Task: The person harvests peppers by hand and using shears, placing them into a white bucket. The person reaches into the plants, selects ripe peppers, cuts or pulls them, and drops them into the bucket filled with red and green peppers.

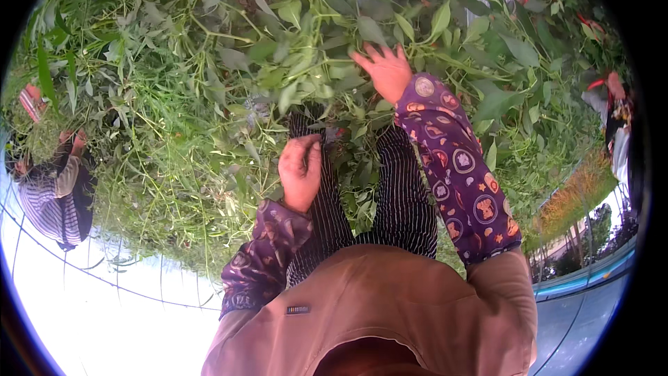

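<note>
My right hand (387, 72) reaches forward into leafy green plants (299, 63), with its fingers spread against the stems and leaves. Nothing shows in its grasp. My left hand (300, 173) is nearer to me, above my left knee, with its fingers curled in toward the thumb. Whatever it may hold is hidden in the curl. Purple patterned sleeves (456, 167) cover both my forearms. Dark striped trousers (403, 188) show between the plants on either side of some foliage.
Dense foliage surrounds my legs. At the far left a person in striped clothing (49, 198) works among the plants. Another person (618, 125) is at the right edge, near a red pepper-like thing (596, 84). Dry orange-brown growth (574, 191) stands at the right.
</note>
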The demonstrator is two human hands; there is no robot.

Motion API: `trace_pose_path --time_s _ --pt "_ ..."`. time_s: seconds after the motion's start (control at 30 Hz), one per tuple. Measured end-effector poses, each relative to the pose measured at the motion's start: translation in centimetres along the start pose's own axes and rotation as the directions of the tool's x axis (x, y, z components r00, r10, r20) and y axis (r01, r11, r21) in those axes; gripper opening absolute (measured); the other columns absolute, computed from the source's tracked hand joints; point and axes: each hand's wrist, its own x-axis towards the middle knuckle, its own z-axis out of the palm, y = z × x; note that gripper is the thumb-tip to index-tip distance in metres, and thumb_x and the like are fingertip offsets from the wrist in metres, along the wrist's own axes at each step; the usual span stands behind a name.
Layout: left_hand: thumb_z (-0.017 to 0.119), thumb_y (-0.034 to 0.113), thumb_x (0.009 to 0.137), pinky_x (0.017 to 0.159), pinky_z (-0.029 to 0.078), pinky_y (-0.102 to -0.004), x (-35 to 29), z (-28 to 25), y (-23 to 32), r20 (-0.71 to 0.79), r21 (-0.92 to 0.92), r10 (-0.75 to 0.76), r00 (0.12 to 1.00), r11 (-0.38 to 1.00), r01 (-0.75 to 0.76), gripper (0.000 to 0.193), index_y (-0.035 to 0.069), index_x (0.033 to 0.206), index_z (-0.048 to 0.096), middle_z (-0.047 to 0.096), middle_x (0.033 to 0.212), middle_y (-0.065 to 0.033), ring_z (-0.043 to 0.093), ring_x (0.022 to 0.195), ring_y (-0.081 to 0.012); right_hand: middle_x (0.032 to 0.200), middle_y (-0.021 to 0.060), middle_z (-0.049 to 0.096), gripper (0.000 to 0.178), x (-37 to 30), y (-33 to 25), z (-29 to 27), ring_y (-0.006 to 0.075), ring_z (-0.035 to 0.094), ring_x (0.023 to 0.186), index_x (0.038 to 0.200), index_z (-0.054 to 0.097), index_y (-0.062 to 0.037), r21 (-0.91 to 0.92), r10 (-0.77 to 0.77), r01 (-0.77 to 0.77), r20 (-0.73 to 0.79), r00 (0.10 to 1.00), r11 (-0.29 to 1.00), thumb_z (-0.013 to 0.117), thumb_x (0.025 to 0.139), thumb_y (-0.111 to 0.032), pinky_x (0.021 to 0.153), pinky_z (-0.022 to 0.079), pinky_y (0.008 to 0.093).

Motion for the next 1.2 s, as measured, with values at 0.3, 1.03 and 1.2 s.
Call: trace_pose_path --time_s 0.3,1.03,1.2 --pt "0.071 0.028 0.084 0.114 0.03 -0.0483 15.5 5.4 0.2 0.133 0.485 0.294 0.946 0.813 -0.321 0.068 0.006 0.142 0.045 0.045 0.145 -0.0204 0.038 0.137 -0.0394 0.137 0.014 0.055 0.08 0.0 4.7 2.8 0.0343 0.045 0.133 0.154 0.03 -0.0284 -0.002 0.01 -0.01 0.108 0.994 1.0 0.057 0.083 -0.003 0.108 0.036 0.0541" --pt "0.072 0.029 0.077 0.109 0.031 -0.0582 11.7 12.5 -6.9 -0.213 0.195 0.241 0.947 0.96 -0.2 0.041 0.012 0.114 0.067 0.058 0.13 -0.0126 0.045 0.133 -0.0348 0.11 0.0155 0.065 0.025 22.5 -8.3 -7.4 0.0267 0.067 0.098 0.112 0.061 0.0092 0.993 0.248 -0.114 0.102 0.963 0.037 0.059 0.094 -0.007 0.088 0.057 0.037" --pt "0.073 0.029 0.076 0.109 0.031 -0.057 11.9 12.6 -6.9 -0.254 0.145 0.223 0.941 0.971 -0.191 0.036 0.011 0.107 0.068 0.058 0.132 -0.0136 0.048 0.13 -0.0337 0.109 0.012 0.066 0.03 25.4 -7.8 -5.7 0.0205 0.065 0.096 0.121 0.058 0.0032 0.922 0.078 0.007 -0.04 0.996 0.387 0.06 0.094 -0.012 0.087 0.054 0.0329"
